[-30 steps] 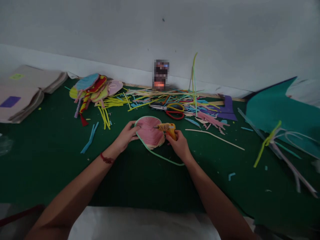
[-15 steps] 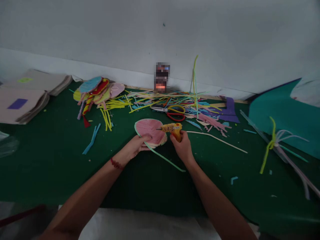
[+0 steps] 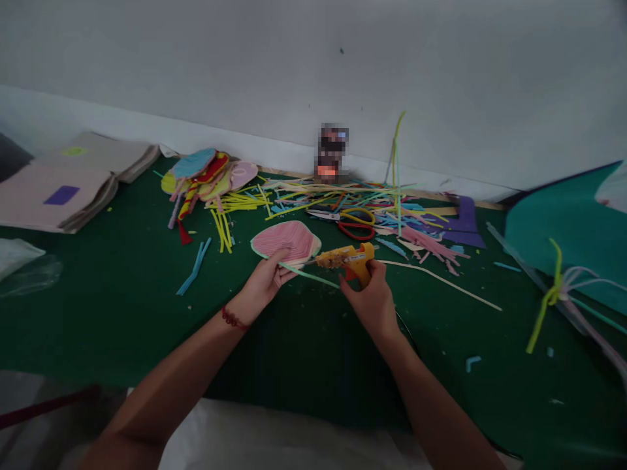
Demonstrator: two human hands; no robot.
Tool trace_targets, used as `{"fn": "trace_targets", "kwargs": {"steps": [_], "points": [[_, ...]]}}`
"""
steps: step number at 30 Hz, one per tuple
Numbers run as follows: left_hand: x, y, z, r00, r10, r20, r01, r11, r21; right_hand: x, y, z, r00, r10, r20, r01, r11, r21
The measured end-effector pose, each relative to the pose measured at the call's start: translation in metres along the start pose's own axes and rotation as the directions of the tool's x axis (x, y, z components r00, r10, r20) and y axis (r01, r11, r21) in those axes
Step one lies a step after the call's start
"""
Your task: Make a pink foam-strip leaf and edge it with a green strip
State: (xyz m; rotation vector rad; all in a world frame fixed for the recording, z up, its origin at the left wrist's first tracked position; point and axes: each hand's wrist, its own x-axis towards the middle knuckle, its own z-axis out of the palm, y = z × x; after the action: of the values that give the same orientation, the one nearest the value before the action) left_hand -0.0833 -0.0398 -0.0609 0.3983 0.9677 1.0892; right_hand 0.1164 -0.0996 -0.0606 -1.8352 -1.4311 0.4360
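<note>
My left hand [image 3: 267, 277] pinches the near edge of a pink, ribbed oval piece [image 3: 289, 240] trimmed along its rim in pale green. From under the thumb a mint-green strip [image 3: 313, 275] runs loose toward the right. My right hand [image 3: 369, 294] is wrapped around the handle of a yellow glue gun [image 3: 360, 258]. Its nozzle points left and is at the near right edge of the oval, by the green strip; whether it touches cannot be made out. A dark cord hangs beneath the right wrist.
Scissors [image 3: 353, 220] lie before a heap of coloured strips [image 3: 333, 196]. Finished-looking colourful pieces [image 3: 206, 173] are piled at the back left, beside pink-covered books [image 3: 53, 196]. A cream strip [image 3: 445, 277] and a teal sheet [image 3: 553, 215] lie right on the green tabletop [image 3: 122, 326].
The oval has turned and tilted in my left hand, its loose green strip swinging up. My right hand has brought the glue gun's nozzle down to the near edge. The view has shifted slightly.
</note>
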Motion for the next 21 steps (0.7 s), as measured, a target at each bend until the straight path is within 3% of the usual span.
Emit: {"fn": "trace_targets", "kwargs": {"steps": [10,21], "points": [[-0.0038,0.0078,-0.0042,0.987,-0.078,0.142,0.084,0.996,-0.032,0.0013,0.0019,0.0016,0.999,0.033,-0.009,-0.033,0.999,0.044],[-0.0045,0.0082,-0.0028,0.981,-0.08,0.179,0.094,0.993,-0.073,0.0028,0.0014,0.001,0.999,0.044,-0.019,-0.043,0.996,0.076]]}}
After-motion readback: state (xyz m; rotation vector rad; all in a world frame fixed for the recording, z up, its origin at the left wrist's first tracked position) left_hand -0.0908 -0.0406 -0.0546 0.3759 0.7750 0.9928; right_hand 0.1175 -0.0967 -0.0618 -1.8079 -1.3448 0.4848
